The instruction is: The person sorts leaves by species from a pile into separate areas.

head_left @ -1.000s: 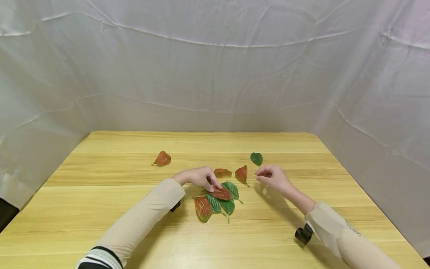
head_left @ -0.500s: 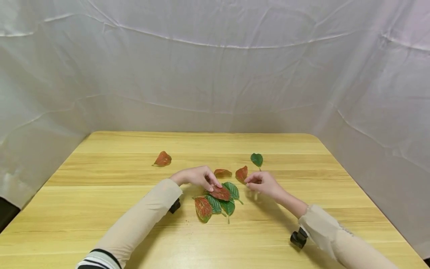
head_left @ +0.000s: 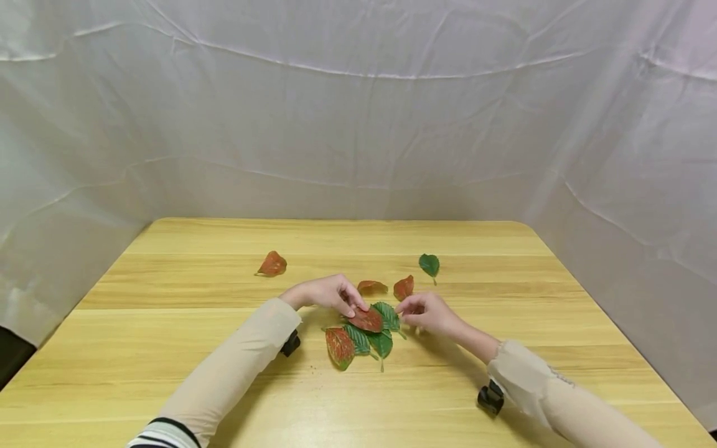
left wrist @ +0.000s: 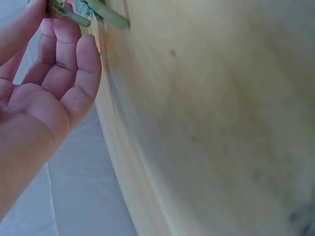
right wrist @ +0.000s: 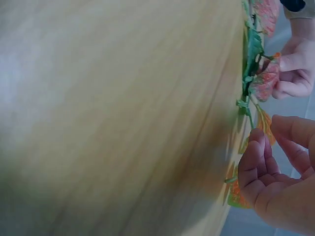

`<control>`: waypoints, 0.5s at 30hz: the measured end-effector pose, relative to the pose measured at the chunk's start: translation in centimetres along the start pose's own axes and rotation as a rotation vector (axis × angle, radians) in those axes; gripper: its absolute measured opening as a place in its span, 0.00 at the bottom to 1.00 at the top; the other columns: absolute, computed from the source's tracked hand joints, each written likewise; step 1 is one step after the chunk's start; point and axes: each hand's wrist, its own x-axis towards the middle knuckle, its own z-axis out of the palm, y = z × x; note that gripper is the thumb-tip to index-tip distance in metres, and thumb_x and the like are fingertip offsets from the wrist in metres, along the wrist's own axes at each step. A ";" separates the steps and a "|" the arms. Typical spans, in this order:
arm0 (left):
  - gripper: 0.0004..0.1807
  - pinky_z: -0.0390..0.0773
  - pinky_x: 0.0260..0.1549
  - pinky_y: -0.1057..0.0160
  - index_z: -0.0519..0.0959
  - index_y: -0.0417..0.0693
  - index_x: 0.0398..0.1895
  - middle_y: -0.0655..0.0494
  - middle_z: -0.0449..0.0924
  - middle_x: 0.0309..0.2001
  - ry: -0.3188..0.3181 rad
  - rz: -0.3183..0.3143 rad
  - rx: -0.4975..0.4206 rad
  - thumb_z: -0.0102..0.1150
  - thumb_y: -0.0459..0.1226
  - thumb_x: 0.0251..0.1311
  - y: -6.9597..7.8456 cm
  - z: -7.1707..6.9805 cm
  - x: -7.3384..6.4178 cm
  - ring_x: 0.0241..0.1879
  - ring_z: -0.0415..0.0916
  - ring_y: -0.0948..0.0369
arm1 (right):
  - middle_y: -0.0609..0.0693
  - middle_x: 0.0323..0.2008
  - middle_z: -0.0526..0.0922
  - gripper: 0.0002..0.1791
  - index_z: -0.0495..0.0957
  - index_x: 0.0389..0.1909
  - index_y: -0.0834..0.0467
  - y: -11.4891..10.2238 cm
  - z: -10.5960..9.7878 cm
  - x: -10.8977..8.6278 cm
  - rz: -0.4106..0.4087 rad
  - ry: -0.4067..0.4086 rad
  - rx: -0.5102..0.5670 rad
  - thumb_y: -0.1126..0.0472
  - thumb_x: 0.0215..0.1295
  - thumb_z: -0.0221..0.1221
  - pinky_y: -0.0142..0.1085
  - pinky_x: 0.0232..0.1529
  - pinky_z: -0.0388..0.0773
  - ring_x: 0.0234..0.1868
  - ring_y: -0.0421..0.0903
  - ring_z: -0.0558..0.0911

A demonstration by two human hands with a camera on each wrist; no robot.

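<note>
My left hand [head_left: 329,292] pinches a red leaf [head_left: 368,320] by its left end, over a small cluster of leaves. In the right wrist view this red leaf [right wrist: 266,81] hangs from the thumb and fingers. Several leaves make up the cluster: a green leaf [head_left: 388,315] on the right, another green leaf [head_left: 381,343] in front, one more green leaf [head_left: 357,340] and a red-and-green leaf [head_left: 339,347] at the left. My right hand [head_left: 430,314] hovers at the cluster's right side, thumb and fingertips apart with nothing between them.
Behind the cluster lie a curled red leaf [head_left: 372,287] and a second red leaf [head_left: 403,287]. Farther back are a green leaf [head_left: 429,264] on the right and a red leaf [head_left: 272,264] on the left. Pale sheeting [head_left: 358,124] surrounds the wooden table [head_left: 168,348].
My right hand has moved left, past the front of the red leaf, to the cluster's right edge. My left hand has stayed nearly in place, holding the red leaf.
</note>
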 end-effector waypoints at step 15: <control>0.12 0.72 0.29 0.68 0.77 0.26 0.39 0.48 0.80 0.32 0.001 0.015 -0.021 0.56 0.20 0.49 0.1 0.2 -0.2 0.28 0.72 0.64 | 0.49 0.21 0.78 0.11 0.80 0.35 0.70 0.6 0.7 0.9 -0.043 -0.068 -0.125 0.74 0.48 0.61 0.29 0.14 0.66 0.16 0.38 0.68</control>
